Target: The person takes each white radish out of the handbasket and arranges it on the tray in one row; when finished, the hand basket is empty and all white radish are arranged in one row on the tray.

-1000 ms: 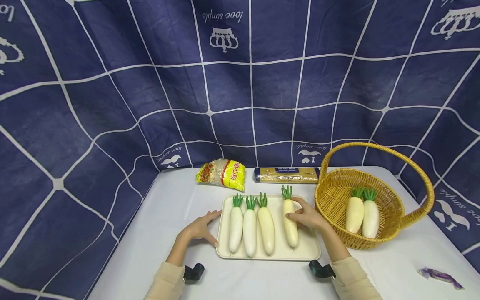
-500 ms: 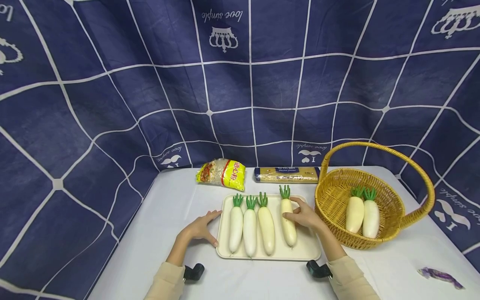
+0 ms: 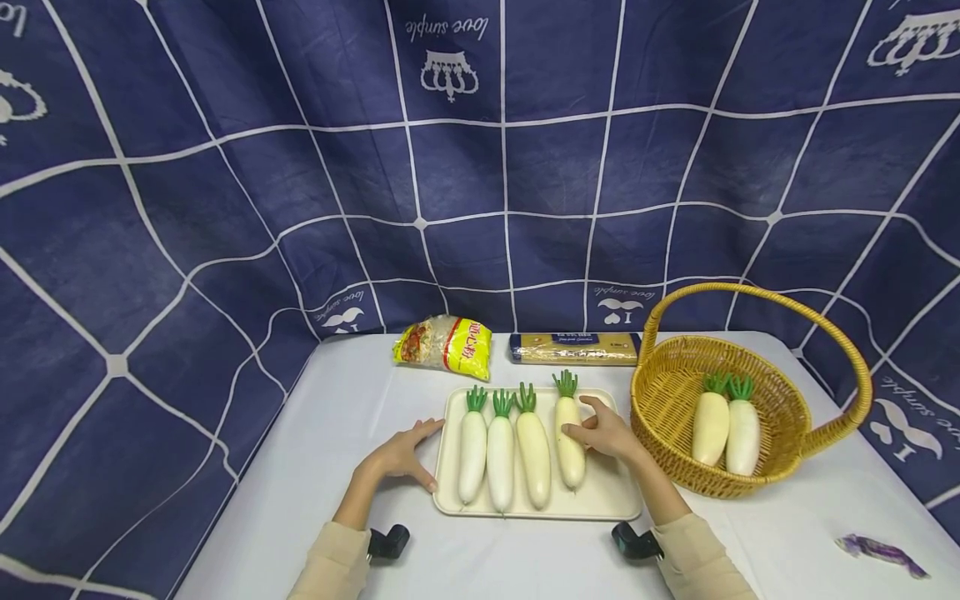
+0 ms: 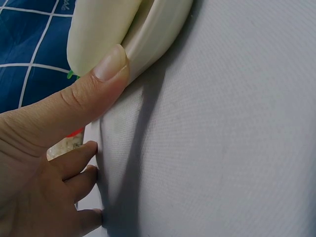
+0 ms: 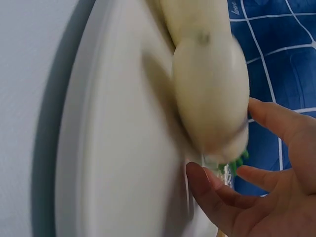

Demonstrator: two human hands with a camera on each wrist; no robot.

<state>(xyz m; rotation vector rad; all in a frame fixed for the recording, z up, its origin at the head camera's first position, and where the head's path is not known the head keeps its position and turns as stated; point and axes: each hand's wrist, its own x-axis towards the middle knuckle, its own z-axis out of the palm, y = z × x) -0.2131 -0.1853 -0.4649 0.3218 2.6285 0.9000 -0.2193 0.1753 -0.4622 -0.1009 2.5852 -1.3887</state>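
Observation:
Several white radishes with green stem tops lie side by side on a cream tray (image 3: 611,493) in the head view. My right hand (image 3: 609,432) is beside the rightmost radish (image 3: 571,462). Its thumb lies over or against that radish, while the right wrist view has the fingers spread around the radish (image 5: 212,94) with gaps showing. At the tray's left edge is my left hand (image 3: 401,458), fingers spread. The left wrist view places its thumb (image 4: 111,64) against the tray rim (image 4: 158,37), near the leftmost radish (image 4: 98,34).
A wicker basket (image 3: 656,400) with a tall handle stands right of the tray, holding two radishes (image 3: 726,433). Behind the tray lie a yellow food bag (image 3: 442,346) and a long noodle packet (image 3: 576,349). A purple wrapped item (image 3: 881,554) lies front right.
The rightmost radish has shifted left, closer to the other radishes, and its lower end has swung left. My right hand moved slightly left and its fingers loosened. My left hand stays put.

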